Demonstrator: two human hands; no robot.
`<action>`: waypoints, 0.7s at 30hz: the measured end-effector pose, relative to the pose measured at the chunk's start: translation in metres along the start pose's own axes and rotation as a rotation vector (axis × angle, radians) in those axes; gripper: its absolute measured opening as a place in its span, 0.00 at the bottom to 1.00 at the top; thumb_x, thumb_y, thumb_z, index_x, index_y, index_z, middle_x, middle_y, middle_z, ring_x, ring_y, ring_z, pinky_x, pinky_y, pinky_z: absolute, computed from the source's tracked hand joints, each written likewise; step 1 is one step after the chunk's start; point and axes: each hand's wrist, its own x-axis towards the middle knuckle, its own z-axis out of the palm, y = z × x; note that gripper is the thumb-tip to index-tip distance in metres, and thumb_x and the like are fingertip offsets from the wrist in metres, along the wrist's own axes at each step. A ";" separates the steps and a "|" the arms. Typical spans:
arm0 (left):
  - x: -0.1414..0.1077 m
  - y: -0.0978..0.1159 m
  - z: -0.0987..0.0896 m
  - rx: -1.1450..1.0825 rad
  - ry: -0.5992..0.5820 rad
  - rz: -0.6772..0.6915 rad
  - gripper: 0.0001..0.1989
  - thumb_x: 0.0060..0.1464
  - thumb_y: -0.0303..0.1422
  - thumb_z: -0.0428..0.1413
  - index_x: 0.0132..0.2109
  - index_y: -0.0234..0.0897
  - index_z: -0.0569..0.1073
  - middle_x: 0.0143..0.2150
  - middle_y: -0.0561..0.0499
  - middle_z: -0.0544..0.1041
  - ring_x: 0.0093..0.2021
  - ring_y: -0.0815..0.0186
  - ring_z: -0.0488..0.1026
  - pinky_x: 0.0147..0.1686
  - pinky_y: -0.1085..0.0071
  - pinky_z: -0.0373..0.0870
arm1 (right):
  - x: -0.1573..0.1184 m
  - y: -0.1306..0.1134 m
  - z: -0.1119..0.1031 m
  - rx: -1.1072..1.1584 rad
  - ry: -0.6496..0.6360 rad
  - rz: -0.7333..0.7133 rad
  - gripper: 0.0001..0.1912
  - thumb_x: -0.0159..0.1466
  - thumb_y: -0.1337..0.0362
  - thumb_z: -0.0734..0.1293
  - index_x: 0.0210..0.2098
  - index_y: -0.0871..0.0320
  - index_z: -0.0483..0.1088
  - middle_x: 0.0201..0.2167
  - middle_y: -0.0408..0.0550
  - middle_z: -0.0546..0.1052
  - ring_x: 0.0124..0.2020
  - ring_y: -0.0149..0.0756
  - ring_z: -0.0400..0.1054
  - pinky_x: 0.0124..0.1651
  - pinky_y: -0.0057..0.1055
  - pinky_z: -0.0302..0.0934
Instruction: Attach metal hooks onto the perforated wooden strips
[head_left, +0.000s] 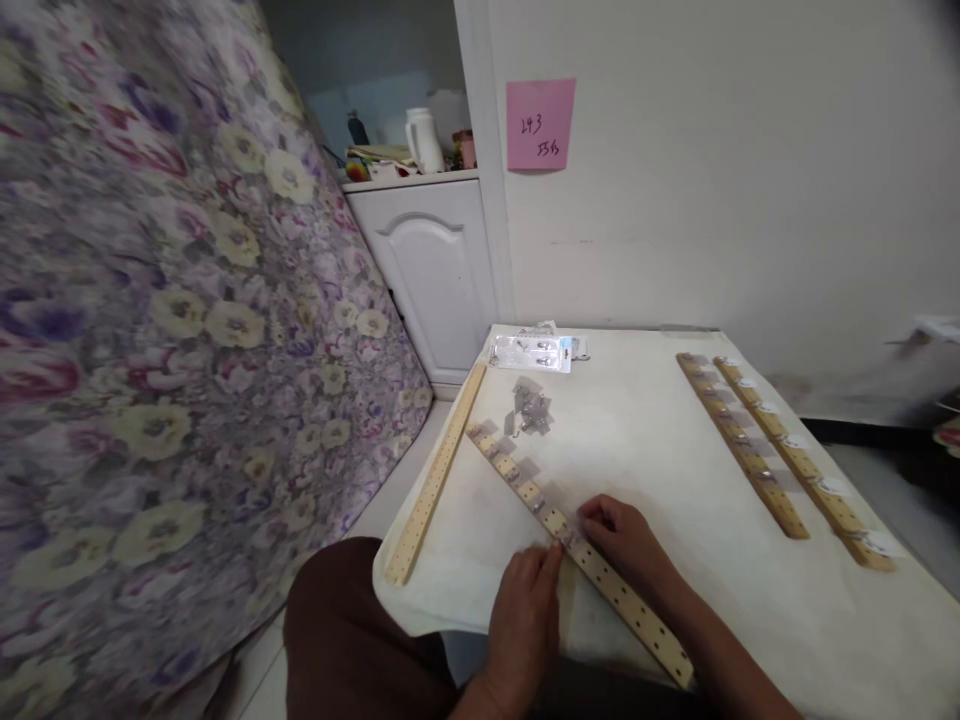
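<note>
Where the drilled strip (pixel 634 612) lies: aslant on the white cloth (pixel 615 430), between my hands.
Its handling: probably light, stiff, apt to swivel; best held by bare edges, clear of the small fittings (pixel 538 505).
Left hand (pixel 521 610): wrist low, fingers nearly together, tips against the strip's near edge; grip unclear.
Right hand (pixel 626 540): forearm slanting in, fingers curled nearly closed at the far edge; whether they pinch anything, I cannot tell.

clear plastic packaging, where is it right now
In the head view, the flat clear plastic packaging lies at the far left corner of the white-covered table, just beyond the pile of small silvery metal pieces.
</note>
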 end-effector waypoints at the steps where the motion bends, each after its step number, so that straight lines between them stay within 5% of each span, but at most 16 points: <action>1: 0.000 0.000 0.000 0.005 -0.002 0.000 0.26 0.55 0.19 0.44 0.60 0.38 0.62 0.42 0.45 0.70 0.42 0.60 0.65 0.42 0.60 0.69 | 0.000 0.000 0.000 -0.003 0.002 0.002 0.07 0.54 0.66 0.62 0.31 0.59 0.72 0.24 0.44 0.74 0.27 0.34 0.67 0.32 0.28 0.59; 21: 0.001 0.003 -0.003 0.059 -0.023 0.017 0.26 0.55 0.18 0.43 0.60 0.37 0.61 0.42 0.45 0.70 0.42 0.61 0.65 0.41 0.60 0.70 | -0.003 -0.004 -0.001 0.002 0.013 0.002 0.07 0.54 0.66 0.62 0.30 0.58 0.71 0.25 0.45 0.76 0.29 0.35 0.68 0.33 0.29 0.60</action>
